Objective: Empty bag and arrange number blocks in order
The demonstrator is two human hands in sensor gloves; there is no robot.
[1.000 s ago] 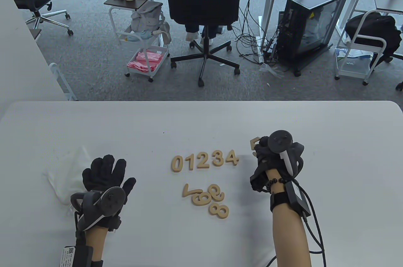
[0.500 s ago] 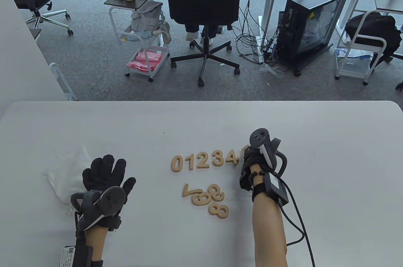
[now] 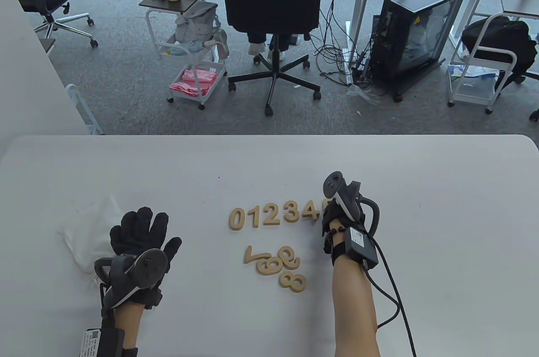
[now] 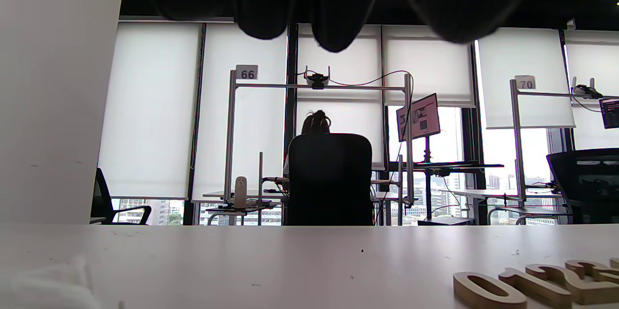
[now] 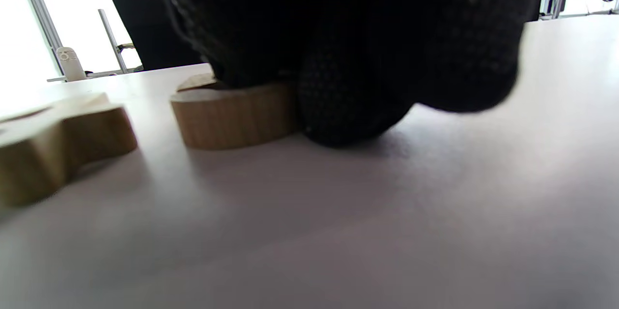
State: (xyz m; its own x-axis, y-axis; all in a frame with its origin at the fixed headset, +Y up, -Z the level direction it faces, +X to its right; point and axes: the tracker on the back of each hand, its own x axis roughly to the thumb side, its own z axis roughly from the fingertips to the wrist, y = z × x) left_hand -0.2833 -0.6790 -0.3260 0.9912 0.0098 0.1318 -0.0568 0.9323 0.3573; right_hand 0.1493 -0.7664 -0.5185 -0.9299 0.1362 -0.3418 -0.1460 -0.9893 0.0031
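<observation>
Wooden number blocks 0 [image 3: 237,219], 1 [image 3: 254,217], 2 [image 3: 271,214], 3 [image 3: 291,211] and 4 [image 3: 310,211] lie in a row on the white table [image 3: 269,163]. My right hand [image 3: 332,214] holds the 5 block [image 3: 325,204] down on the table just right of the 4. In the right wrist view the fingers [image 5: 348,106] press on the 5 block [image 5: 232,115], next to the 4 [image 5: 63,139]. My left hand [image 3: 141,233] lies flat and spread on the white bag [image 3: 90,226].
Blocks 7 [image 3: 252,254], 6 [image 3: 269,265], 9 [image 3: 290,257] and 8 [image 3: 293,282] lie in a loose cluster below the row. An office chair [image 3: 271,3] and a cart [image 3: 193,83] stand beyond the table's far edge.
My right hand has moved left and down with the 5 block, from clear of the row to right beside the 4. The left hand has not moved.
</observation>
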